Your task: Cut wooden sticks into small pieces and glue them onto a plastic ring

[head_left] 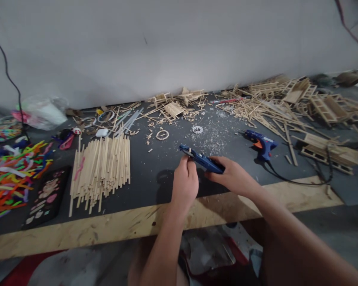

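In my right hand (pixel 233 174) is a blue-handled hand cutter (pixel 207 162), its head pointing left over the front of the dark tabletop. My left hand (pixel 185 180) is closed in a pinch at the cutter's head, on a short wooden stick (pixel 190 151) that shows between the jaws. Most of the stick is hidden by the fingers. Beyond the cutter, a white ring-shaped piece (pixel 197 130) and a ring of small wooden pieces (pixel 162 135) lie among scattered wood chips (pixel 210 141).
Left of my hands lies a bundle of wooden sticks (pixel 103 169), beside a phone (pixel 49 194) and colourful pipe cleaners (pixel 8 174). A blue glue gun (pixel 261 143) with a black cable rests at right. Wooden models (pixel 328 149) and loose sticks (pixel 250 109) cover the back right.
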Demonstrator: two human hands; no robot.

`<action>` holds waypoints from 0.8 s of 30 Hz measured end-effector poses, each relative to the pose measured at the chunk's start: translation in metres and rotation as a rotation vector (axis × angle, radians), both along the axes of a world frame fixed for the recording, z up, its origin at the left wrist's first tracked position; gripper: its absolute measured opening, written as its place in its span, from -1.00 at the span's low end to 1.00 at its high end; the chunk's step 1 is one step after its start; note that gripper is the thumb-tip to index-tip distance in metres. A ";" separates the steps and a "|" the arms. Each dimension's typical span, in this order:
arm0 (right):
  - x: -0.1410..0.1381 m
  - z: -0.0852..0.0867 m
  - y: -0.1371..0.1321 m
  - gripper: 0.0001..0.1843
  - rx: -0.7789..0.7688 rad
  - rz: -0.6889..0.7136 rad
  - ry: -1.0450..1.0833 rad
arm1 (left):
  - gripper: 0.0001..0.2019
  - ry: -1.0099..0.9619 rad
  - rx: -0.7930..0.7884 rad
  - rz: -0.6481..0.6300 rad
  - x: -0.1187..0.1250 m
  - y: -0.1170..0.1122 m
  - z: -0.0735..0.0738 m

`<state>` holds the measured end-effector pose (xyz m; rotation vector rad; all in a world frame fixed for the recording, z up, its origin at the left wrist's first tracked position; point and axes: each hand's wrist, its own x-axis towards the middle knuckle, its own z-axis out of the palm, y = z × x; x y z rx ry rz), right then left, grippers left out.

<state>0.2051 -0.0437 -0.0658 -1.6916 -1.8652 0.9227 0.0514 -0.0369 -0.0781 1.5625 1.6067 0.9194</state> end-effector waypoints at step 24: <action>-0.013 0.009 0.011 -0.54 -0.053 0.067 -0.566 | -0.75 -0.119 -0.038 0.053 -0.012 0.002 -0.018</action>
